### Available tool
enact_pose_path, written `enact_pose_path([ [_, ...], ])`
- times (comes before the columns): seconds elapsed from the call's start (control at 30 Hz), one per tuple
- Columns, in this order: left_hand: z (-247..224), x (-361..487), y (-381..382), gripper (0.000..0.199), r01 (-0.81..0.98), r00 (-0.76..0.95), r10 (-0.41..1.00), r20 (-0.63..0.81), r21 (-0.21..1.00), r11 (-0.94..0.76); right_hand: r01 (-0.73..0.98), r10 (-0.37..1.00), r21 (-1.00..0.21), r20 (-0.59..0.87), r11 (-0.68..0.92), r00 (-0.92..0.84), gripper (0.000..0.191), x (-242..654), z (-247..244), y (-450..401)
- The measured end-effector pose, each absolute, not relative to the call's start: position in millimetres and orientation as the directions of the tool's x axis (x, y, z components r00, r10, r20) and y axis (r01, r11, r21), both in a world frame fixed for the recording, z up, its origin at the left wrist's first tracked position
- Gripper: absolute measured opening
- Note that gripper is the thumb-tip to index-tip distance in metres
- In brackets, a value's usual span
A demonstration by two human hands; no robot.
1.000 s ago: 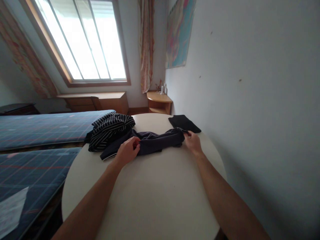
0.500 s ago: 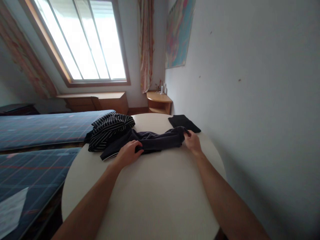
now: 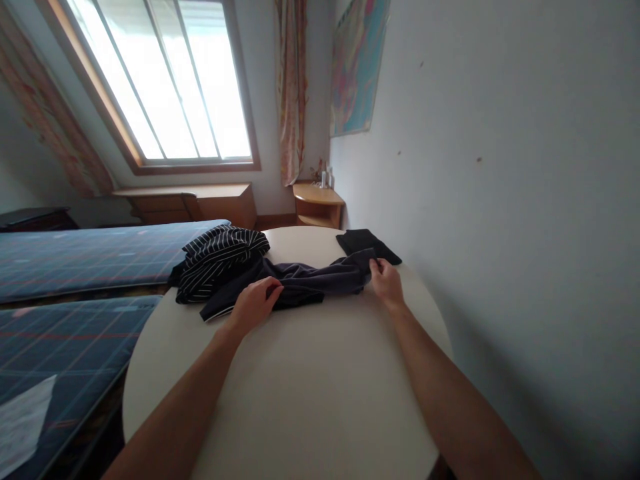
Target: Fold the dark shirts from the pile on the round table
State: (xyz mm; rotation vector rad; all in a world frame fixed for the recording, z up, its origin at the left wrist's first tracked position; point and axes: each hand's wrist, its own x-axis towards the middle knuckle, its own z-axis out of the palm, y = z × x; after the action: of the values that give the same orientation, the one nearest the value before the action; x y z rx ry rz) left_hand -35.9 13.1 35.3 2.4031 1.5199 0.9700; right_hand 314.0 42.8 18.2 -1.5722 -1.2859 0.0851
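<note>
– Two hands at work; where is the dark garment (image 3: 325,279)?
– On the round white table (image 3: 320,387), toward its far side, stretched crosswise and rumpled, between the left hand (image 3: 254,305) and the right hand (image 3: 387,283).
– State of the fingers?
– Right: thumb and fingers clamped on the garment's right end, lifting that edge slightly. Left: thumb and forefinger together, pinching the near edge around its middle; the remaining fingers are curled, their tips hidden.
– Layers?
– A darker lower layer shows beneath the upper one. At the left end, a thin white line runs along the border.
– Neighbours on the table?
– A striped cloth (image 3: 223,257), black and white, heaped at the far left, touching the garment. A black cloth (image 3: 369,245), folded flat, lies behind the right hand.
– Beyond?
– Blue plaid mattresses (image 3: 100,257) to the left; a sheet of paper (image 3: 27,420) on the nearer one.
</note>
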Motion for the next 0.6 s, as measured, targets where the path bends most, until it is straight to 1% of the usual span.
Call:
enact_pose_path([
  [0.1,36,-36,15,0.02,0.686,0.257,0.853,0.454,0.536,-0.492,0.649,0.726,-0.749,0.52,0.135,0.45,0.041,315,19,44],
  [0.17,35,-36,16,0.02,0.648,0.266,0.854,0.447,0.573,-0.501,0.624,0.708,-0.77,0.515,0.134,0.483,0.04,316,18,46],
  [0.27,33,-36,17,0.021,0.652,0.309,0.856,0.414,0.564,-0.507,0.584,0.67,-0.793,0.528,0.17,0.522,0.04,320,17,49],
  [0.37,32,-37,16,0.023,0.655,0.356,0.855,0.378,0.552,-0.516,0.578,0.623,-0.78,0.58,0.24,0.525,0.042,325,14,51],
  [0.43,32,-39,16,0.024,0.642,0.404,0.849,0.34,0.556,-0.528,0.574,0.607,-0.777,0.592,0.256,0.53,0.044,328,12,52],
  [0.53,34,-41,15,0.024,0.636,0.471,0.832,0.293,0.541,-0.551,0.543,0.635,-0.805,0.552,0.239,0.54,0.046,331,11,53],
  [0.6,35,-42,14,0.021,0.627,0.514,0.805,0.296,0.51,-0.589,0.515,0.668,-0.826,0.518,0.229,0.535,0.048,331,9,53],
])
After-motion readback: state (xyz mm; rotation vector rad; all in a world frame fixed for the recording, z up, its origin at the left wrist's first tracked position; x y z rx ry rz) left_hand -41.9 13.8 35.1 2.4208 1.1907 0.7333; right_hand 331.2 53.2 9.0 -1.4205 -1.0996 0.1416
